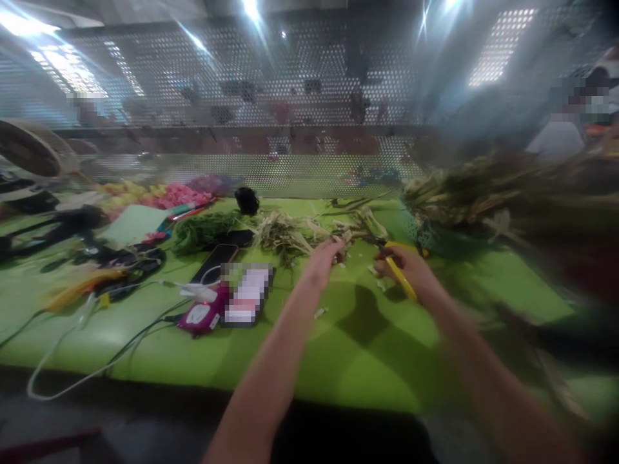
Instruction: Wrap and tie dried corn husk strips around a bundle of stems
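Note:
My right hand (411,267) is wrapped round a pair of yellow-handled pliers (400,277). Their dark jaws point up and to the left, close to a pale dried husk. My left hand (327,254) is at the right end of a heap of dried plant stalks (280,233), its fingers closed on some of them; the fingertips are partly hidden. Small pale cut bits (320,313) lie on the green table (338,367) around both hands.
To the left are a phone with a lit screen (247,293), a purple device (206,316) with cables, a dark phone (215,261) and green fibre (200,232). A basket (420,235) of dried stalks stands right. A fan (29,148) and another person (558,138) are farther off.

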`<control>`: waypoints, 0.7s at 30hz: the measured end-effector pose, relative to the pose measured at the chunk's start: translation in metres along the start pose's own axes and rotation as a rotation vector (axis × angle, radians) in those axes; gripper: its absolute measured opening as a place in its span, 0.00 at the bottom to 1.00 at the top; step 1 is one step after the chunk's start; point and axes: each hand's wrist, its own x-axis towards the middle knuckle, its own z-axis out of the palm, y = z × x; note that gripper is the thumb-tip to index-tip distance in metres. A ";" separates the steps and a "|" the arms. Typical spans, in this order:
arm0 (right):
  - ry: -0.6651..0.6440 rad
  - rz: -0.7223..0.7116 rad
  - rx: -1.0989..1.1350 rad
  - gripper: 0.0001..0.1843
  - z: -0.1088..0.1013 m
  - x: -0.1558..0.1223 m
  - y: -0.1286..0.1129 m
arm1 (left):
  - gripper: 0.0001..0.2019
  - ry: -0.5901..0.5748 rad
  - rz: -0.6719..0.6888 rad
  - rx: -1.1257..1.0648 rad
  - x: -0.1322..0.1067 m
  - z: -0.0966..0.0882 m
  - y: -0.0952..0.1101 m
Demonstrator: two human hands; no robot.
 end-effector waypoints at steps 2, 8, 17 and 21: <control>0.023 0.009 0.123 0.27 0.008 0.000 0.003 | 0.12 -0.016 -0.063 -0.083 -0.006 0.010 0.001; 0.129 -0.021 0.440 0.31 0.024 0.001 0.008 | 0.17 -0.031 -0.096 -0.226 -0.027 0.037 0.001; 0.309 -0.051 0.562 0.25 0.010 0.000 0.002 | 0.18 -0.268 -0.192 -0.158 -0.031 0.034 -0.002; 0.334 -0.094 0.498 0.23 -0.004 0.002 0.002 | 0.26 -0.440 -0.137 -0.130 -0.020 0.000 0.023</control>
